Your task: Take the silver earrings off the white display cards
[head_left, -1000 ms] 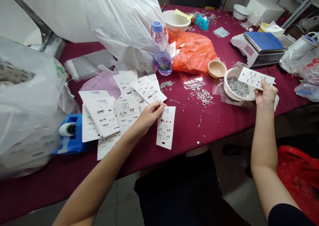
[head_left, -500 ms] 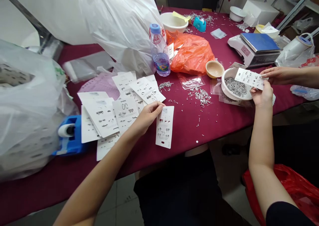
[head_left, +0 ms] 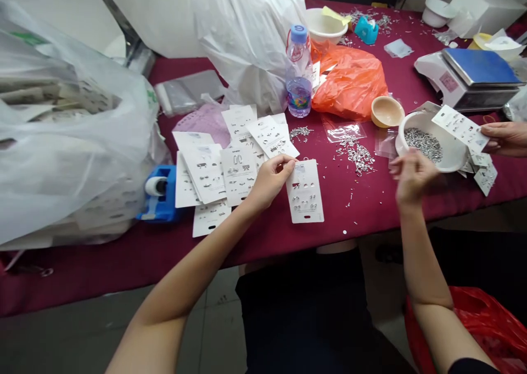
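Observation:
My left hand [head_left: 274,179] pinches the upper left corner of a white earring card [head_left: 305,193] with small silver earrings on it, held just over the table's front part. My right hand [head_left: 414,176] is in front of a white bowl [head_left: 453,162] of small silver pieces. Its fingers are curled together and a little blurred; whatever they hold cannot be made out. Another person's hand [head_left: 504,138] grips a second earring card [head_left: 461,128] over that bowl. Left of my left hand, several earring cards [head_left: 206,171] overlap in a loose pile.
A blue tape dispenser [head_left: 162,198] stands beside a large white plastic bag [head_left: 82,171] at left. Behind are a water bottle [head_left: 299,72], an orange bag [head_left: 354,80] and a small tan bowl [head_left: 387,111]. Silver pieces [head_left: 358,155] lie loose mid-table; a scale [head_left: 473,77] stands at right.
My right hand has come off the card held by the other person and moved left and down. My left hand keeps its card. The view has turned to the left.

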Demonstrator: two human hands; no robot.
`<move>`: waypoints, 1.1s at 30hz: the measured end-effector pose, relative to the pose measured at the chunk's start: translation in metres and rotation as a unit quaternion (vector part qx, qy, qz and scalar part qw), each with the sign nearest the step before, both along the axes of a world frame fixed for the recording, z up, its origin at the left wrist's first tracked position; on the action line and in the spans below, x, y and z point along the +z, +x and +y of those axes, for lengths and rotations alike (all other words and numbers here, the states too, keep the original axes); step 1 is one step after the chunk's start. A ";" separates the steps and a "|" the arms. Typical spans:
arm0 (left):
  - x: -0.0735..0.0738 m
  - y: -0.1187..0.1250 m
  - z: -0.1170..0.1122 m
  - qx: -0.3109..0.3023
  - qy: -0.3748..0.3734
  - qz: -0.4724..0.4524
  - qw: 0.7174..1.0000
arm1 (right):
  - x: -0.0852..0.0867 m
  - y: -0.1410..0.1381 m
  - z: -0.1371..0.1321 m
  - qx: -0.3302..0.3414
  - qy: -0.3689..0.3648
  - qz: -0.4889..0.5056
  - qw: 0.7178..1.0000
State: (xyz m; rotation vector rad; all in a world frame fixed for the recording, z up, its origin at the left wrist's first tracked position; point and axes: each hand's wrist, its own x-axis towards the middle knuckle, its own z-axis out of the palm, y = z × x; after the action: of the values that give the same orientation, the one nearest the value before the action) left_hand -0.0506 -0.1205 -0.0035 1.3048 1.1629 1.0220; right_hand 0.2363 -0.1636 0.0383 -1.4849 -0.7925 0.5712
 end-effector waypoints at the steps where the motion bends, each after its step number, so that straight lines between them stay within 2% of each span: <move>1: 0.000 0.000 0.000 0.009 0.004 -0.006 1.000 | -0.003 -0.018 0.005 0.110 -0.003 -0.050 0.993; 2: 0.000 0.000 0.000 0.019 0.009 -0.012 1.000 | -0.005 -0.035 0.011 0.215 -0.017 -0.073 0.974; 3: 0.000 -0.001 0.000 0.028 0.016 -0.017 0.999 | -0.006 -0.049 0.017 0.321 -0.046 -0.075 0.943; 5: 0.002 -0.002 0.000 0.050 0.035 -0.025 0.998 | -0.008 -0.068 0.030 0.498 -0.130 -0.043 0.856; 6: 0.003 -0.002 0.000 0.064 0.045 -0.027 0.997 | -0.008 -0.074 0.035 0.560 -0.165 -0.023 0.811; 8: 0.006 -0.003 -0.001 0.097 0.065 -0.031 0.993 | -0.008 -0.079 0.043 0.634 -0.206 0.006 0.746; 9: 0.007 -0.003 -0.001 0.114 0.071 -0.033 0.990 | -0.007 -0.079 0.047 0.652 -0.214 0.017 0.727; 11: 0.008 -0.004 -0.001 0.138 0.079 -0.041 0.986 | -0.003 -0.076 0.054 0.667 -0.218 0.031 0.711; 13: 0.007 -0.005 0.001 0.147 0.081 -0.055 0.984 | 0.001 -0.071 0.062 0.668 -0.216 0.028 0.712; 14: 0.006 -0.006 0.003 0.148 0.078 -0.063 0.984 | 0.004 -0.068 0.067 0.660 -0.208 0.021 0.721; 17: 0.003 -0.009 0.008 0.144 0.053 -0.081 0.985 | 0.013 -0.062 0.084 0.597 -0.152 -0.002 0.787; 20: 0.004 -0.011 0.012 0.096 0.016 -0.084 0.992 | 0.021 -0.060 0.098 0.498 -0.081 0.012 0.863; 23: 0.005 -0.010 0.012 0.027 0.011 -0.087 0.996 | 0.022 -0.062 0.107 0.435 -0.053 0.062 0.897; 25: 0.003 -0.010 0.011 0.011 0.025 -0.084 0.996 | 0.019 -0.064 0.110 0.415 -0.035 0.091 0.904; 28: 0.000 -0.009 0.010 0.036 0.041 -0.092 0.994 | 0.008 -0.066 0.113 0.406 -0.004 0.140 0.903; 31: -0.002 -0.007 0.011 0.068 0.038 -0.115 0.990 | -0.008 -0.074 0.111 0.419 -0.002 0.219 0.881; 33: -0.004 -0.005 0.011 0.082 0.037 -0.123 0.988 | -0.020 -0.084 0.105 0.445 -0.039 0.249 0.859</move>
State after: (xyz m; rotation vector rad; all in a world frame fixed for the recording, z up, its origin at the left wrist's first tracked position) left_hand -0.0561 -0.1090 -0.0074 1.1151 1.0629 1.3175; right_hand 0.1527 -0.0590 0.0186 -0.8876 -1.0181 1.6276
